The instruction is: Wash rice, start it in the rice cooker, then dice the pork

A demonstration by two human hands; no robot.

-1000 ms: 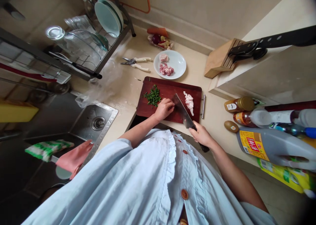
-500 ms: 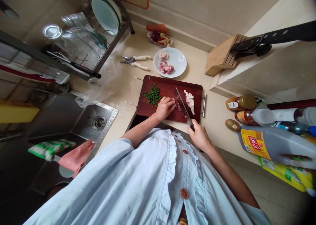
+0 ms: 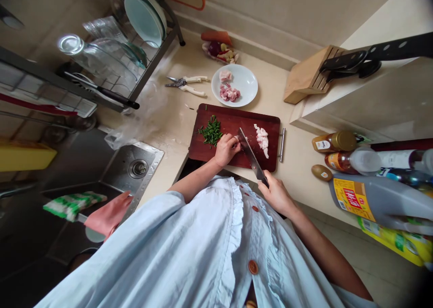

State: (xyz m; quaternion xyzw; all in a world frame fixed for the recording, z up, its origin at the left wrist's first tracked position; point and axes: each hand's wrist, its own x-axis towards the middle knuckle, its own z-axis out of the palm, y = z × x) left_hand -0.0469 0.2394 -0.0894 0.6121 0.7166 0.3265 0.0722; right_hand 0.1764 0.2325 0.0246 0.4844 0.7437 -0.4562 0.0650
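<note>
My right hand [image 3: 276, 191] is closed around the handle of a kitchen knife [image 3: 252, 157], its blade slanting up and left across the dark red cutting board [image 3: 233, 113]. The blade's tip end lies close beside the fingertips of my left hand [image 3: 226, 150]. Those fingers are curled down on a piece of raw meat [image 3: 237, 140], mostly hidden by the hand and blade. Left of them sits a heap of chopped green vegetable [image 3: 212, 131]. Pale cut pieces of fatty meat [image 3: 261, 140] lie to the knife's right.
Behind the board stand a white plate [image 3: 248, 85] with meat pieces and white-handled shears [image 3: 189, 85]. A wooden knife block [image 3: 301, 82], a kiwi [image 3: 321, 172] and a large plastic jug [image 3: 389, 199] are at right. At left are the sink [image 3: 118, 163] and a dish rack [image 3: 154, 69].
The knife blade has shifted slightly, its tip lower and nearer my left fingertips. My left fingers are more curled, and less of the dark meat shows. The whole view has shifted slightly.
</note>
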